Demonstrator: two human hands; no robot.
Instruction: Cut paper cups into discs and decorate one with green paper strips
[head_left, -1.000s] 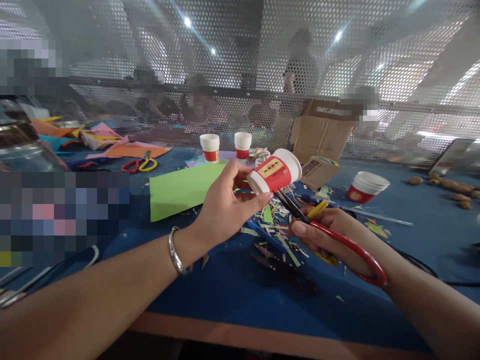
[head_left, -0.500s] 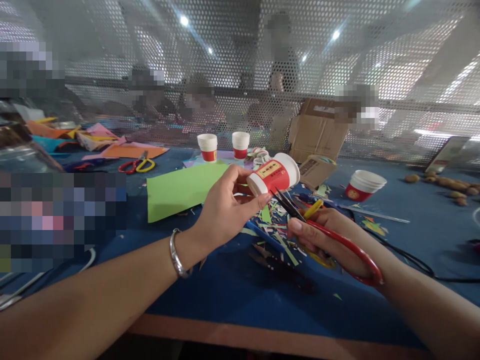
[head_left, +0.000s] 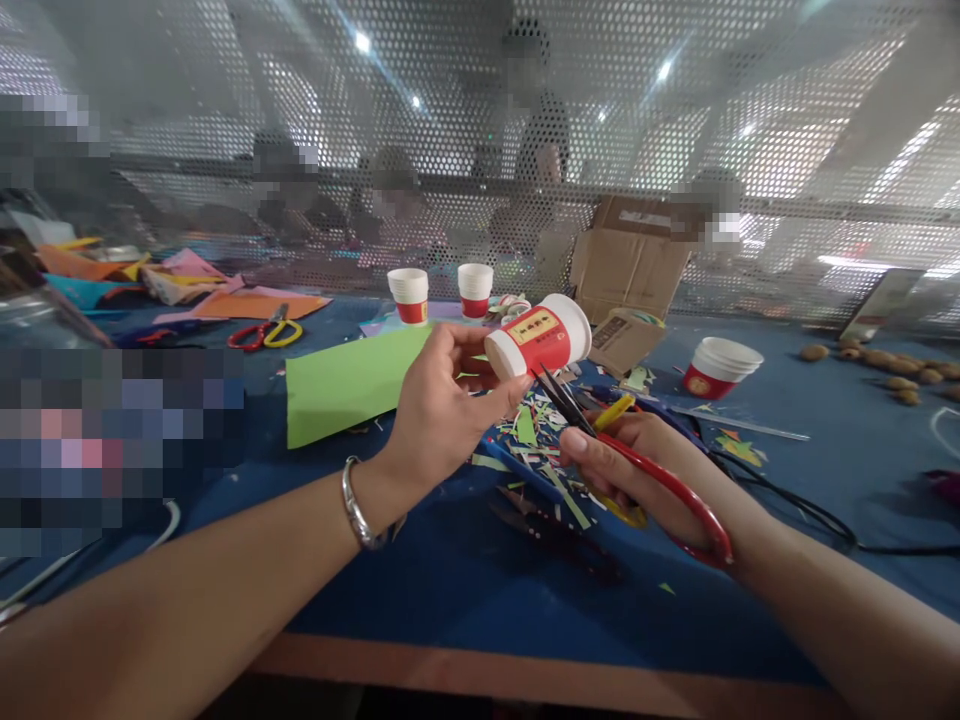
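Observation:
My left hand [head_left: 450, 410] grips a red and white paper cup [head_left: 541, 338], tilted on its side with its mouth toward the upper right. A silver bangle circles that wrist. My right hand [head_left: 630, 460] is wrapped round a pair of scissors [head_left: 664, 485] with one red and one yellow handle. Their dark blades point up and left, slightly apart, with the tips close against the cup's lower side; whether they cut into it I cannot tell. Below the cup lie paper scraps [head_left: 536, 430] and a blue tool whose kind is unclear. Dark thread snips [head_left: 547, 525] rest nearer me.
Stacked paper cups [head_left: 409, 297] stand behind, another stack [head_left: 721, 370] at right. Green paper [head_left: 345, 385] lies left of my hand, red-yellow scissors [head_left: 266, 330] beyond. A cardboard box [head_left: 630, 265] leans at the perforated screen. A black cable [head_left: 787, 505] crosses the right side. A pixelated area covers the left.
The view has shifted slightly, moving everything a little left. The right hand's scissors have swung a little closer to the cup, which stays in the left hand.

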